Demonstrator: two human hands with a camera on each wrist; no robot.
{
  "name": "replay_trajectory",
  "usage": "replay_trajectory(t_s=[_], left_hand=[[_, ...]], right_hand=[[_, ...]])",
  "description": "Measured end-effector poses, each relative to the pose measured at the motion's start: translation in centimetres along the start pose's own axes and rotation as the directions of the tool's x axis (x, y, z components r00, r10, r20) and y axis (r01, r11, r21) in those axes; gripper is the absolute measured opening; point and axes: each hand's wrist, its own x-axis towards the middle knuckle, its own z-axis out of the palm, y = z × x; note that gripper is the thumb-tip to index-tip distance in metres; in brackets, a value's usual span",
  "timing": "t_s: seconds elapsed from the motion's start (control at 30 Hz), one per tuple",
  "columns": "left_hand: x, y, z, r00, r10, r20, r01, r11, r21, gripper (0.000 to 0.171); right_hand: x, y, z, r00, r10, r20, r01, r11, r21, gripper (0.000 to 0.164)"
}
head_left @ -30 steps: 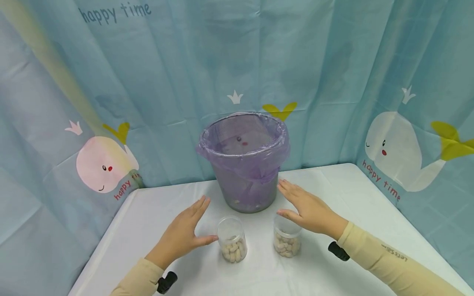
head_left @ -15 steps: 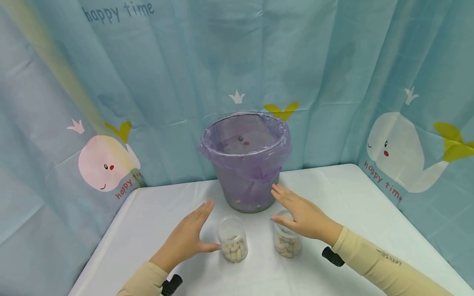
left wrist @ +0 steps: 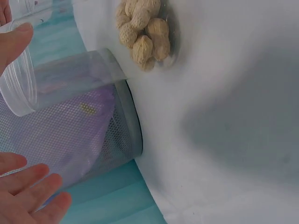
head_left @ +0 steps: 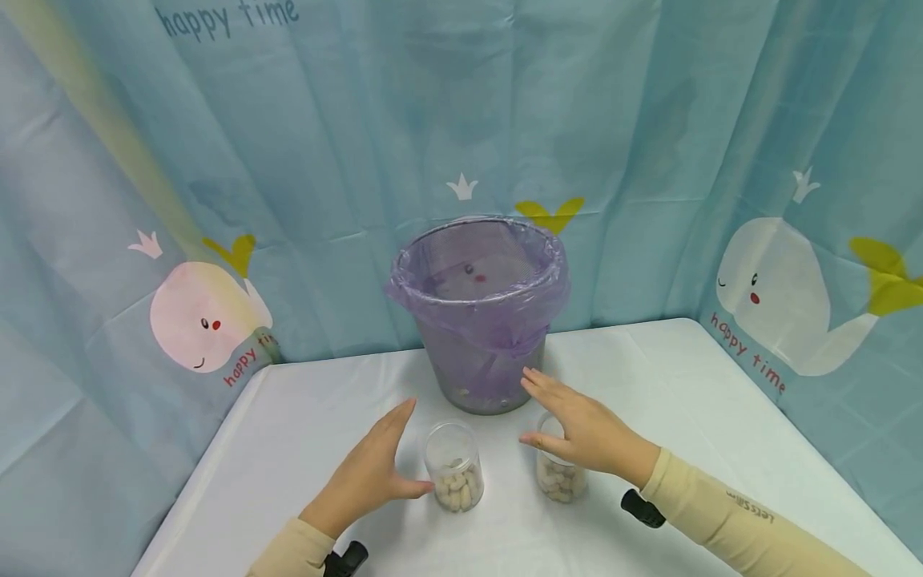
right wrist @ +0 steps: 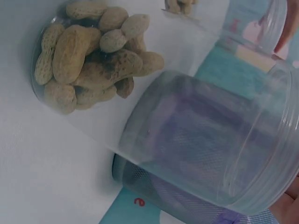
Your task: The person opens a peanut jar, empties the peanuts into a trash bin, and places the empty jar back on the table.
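Observation:
Two clear plastic jars stand upright on the white table, each with several unshelled peanuts at the bottom. My left hand (head_left: 368,477) is just left of the left jar (head_left: 456,473), thumb and fingers spread apart. In the left wrist view, the thumb is by the rim of that jar and peanuts (left wrist: 140,35) show inside. My right hand (head_left: 591,431) is at the right jar (head_left: 562,479), covering part of its upper side, its fingers extended. Peanuts (right wrist: 93,60) fill the bottom of that jar in the right wrist view. Whether either hand touches its jar I cannot tell.
Behind the jars stands a mesh waste bin (head_left: 483,353) lined with a purple plastic bag. A white cloth covers the table (head_left: 332,401). A blue curtain (head_left: 346,160) with printed whales hangs around its back and sides.
My right hand has moved left and slightly nearer, over the right jar's upper part. My left hand has shifted slightly right and nearer. The jars and bin stay put.

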Motion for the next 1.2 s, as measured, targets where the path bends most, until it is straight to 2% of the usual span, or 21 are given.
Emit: replay_trajectory(t_s=[0.27,0.7,0.93,1.07,1.2], left_hand=[[-0.2,-0.1,0.5,0.999,-0.032,-0.014,0.031,0.998,-0.050,0.117],[-0.3,-0.3,1.7,0.999,-0.014,-0.050,0.008,0.992,-0.123,0.119],[-0.6,-0.3,2.6,0.996,-0.067,-0.059,0.053,0.977,-0.208,0.119],[-0.9,-0.5,3.3,0.993,-0.106,-0.048,0.091,0.966,-0.243,0.121],[-1.1,-0.7,3.8,0.993,-0.113,-0.043,0.098,0.960,-0.264,0.123]], right_hand=[[0.2,-0.7,0.3,1.000,-0.009,0.014,0.008,0.999,0.041,0.074],[0.3,-2.0,1.4,0.999,-0.003,-0.044,0.008,0.995,0.096,0.076],[0.4,-2.7,1.9,0.998,0.006,-0.062,0.001,0.993,0.119,0.074],[0.6,-3.0,2.2,0.999,0.007,-0.046,0.001,0.985,0.170,0.074],[0.7,-3.4,2.6,0.999,0.008,-0.043,0.001,0.977,0.213,0.074]])
